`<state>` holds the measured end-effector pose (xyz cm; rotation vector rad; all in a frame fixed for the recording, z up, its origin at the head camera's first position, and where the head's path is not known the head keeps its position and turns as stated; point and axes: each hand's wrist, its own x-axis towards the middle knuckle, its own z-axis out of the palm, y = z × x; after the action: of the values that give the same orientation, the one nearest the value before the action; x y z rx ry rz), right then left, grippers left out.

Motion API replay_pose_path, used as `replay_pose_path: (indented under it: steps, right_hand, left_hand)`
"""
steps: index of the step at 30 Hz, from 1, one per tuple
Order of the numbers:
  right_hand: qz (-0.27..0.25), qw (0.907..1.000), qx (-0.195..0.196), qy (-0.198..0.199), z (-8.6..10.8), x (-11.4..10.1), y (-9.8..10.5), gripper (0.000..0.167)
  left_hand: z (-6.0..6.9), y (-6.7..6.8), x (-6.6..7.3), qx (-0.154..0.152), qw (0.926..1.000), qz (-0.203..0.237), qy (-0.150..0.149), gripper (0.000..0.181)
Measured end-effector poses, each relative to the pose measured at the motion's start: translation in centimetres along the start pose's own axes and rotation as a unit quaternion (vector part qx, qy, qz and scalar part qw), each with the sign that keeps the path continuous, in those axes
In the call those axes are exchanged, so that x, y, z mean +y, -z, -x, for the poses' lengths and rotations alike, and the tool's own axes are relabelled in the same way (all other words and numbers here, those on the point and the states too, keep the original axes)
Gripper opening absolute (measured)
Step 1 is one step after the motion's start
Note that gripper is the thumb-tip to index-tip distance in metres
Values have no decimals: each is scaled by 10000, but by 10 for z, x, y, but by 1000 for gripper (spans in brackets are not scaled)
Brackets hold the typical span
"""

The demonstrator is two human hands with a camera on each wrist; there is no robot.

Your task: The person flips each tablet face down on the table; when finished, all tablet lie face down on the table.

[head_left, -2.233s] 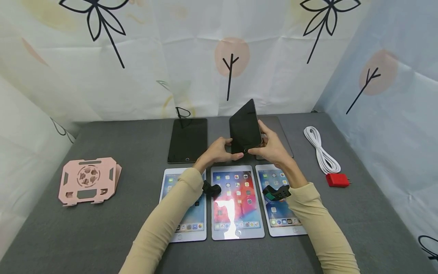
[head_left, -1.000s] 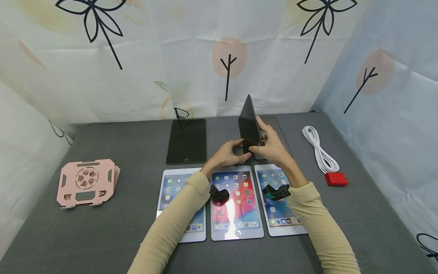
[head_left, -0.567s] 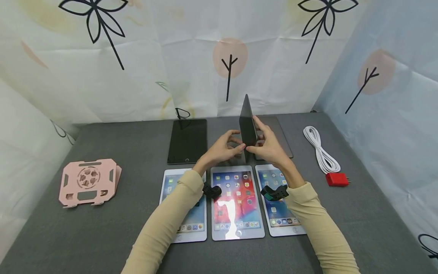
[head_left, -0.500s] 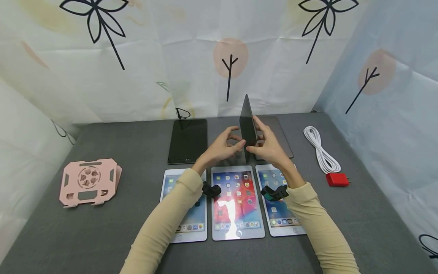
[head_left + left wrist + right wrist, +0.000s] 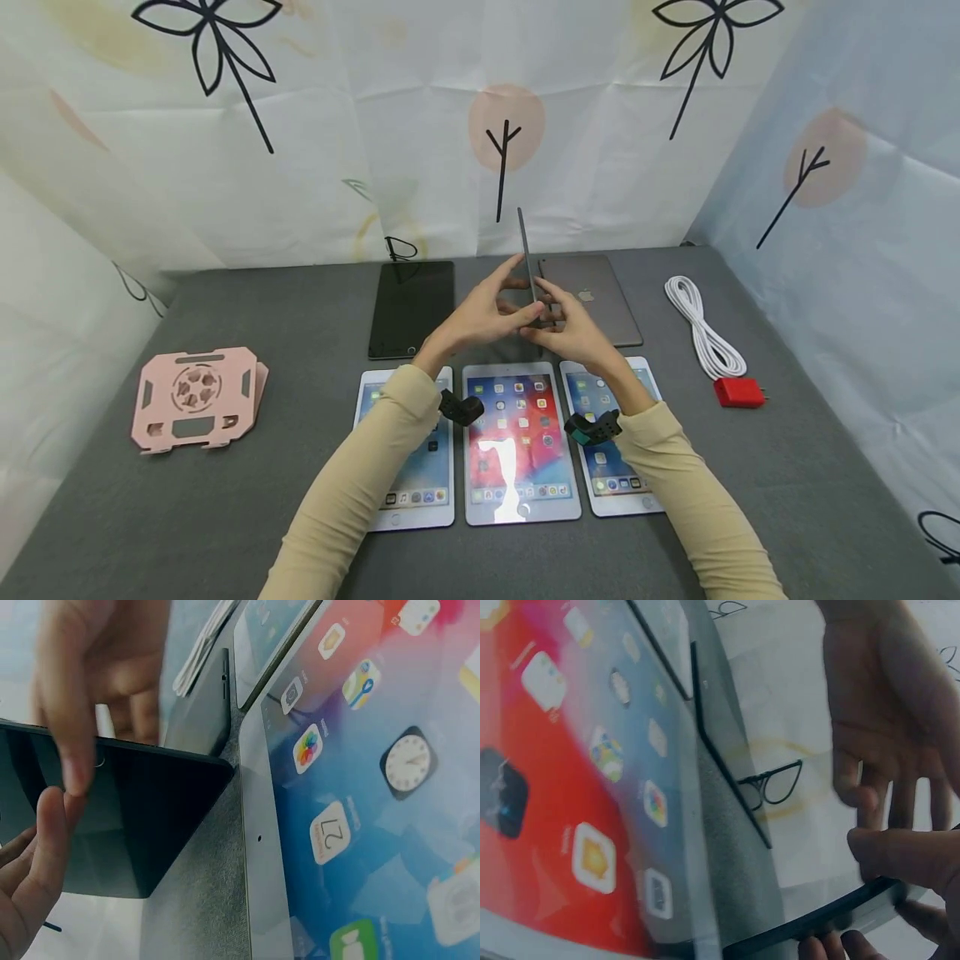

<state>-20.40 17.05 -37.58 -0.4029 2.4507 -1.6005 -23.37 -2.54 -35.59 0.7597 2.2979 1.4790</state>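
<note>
A black tablet [image 5: 527, 250] is up off the table, seen almost edge-on between both hands in the head view. My right hand [image 5: 572, 332] pinches its near edge, thumb on the screen side by the home button and fingers behind; the right wrist view shows this grip [image 5: 817, 919]. My left hand [image 5: 480, 317] is at the screen side, fingers extended and thumb near the right thumb; whether they touch the glass is unclear. Beneath the hands lies a white tablet [image 5: 521, 512] with a lit screen. A grey tablet [image 5: 600, 292] lies back-up to the right.
Another black tablet [image 5: 411, 312] lies screen-up at the back left. Lit white tablets flank the middle one, left [image 5: 412, 521] and right [image 5: 622, 504]. A pink stand [image 5: 240, 379] sits far left. At the right are a coiled white cable [image 5: 701, 329] and red charger [image 5: 739, 392].
The held tablet has turned from showing its dark screen to nearly edge-on. My right hand has shifted left with it, uncovering the grey tablet. The left hand has moved slightly farther away from me.
</note>
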Motion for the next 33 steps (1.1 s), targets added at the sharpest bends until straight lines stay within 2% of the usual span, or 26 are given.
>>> replay_pose_path:
  steps: [4, 10, 15, 22, 27, 33]
  right_hand:
    - [96, 9992, -274, -282, -2, 6, -2, 88]
    - [389, 9949, -673, -637, -2, 17, -2, 88]
    - [508, 9941, -642, -709, -3, 18, -5, 88]
    - [842, 9917, -533, -817, -4, 16, -11, 85]
    - [904, 9905, -483, -920, -4, 17, -14, 84]
    - [820, 9911, -517, -913, -2, 18, -14, 86]
  left_hand:
    - [2, 4, -2, 0, 10000, -5, -27, 91]
    - [5, 9, -5, -48, 9996, 292, 30, 94]
    - [10, 15, -8, -33, 9996, 267, 109, 98]
    - [20, 26, -17, 182, 9991, 152, 358, 107]
    - [24, 31, -26, 187, 9972, 471, 545, 114]
    - [28, 34, -35, 143, 9936, 964, 578, 115]
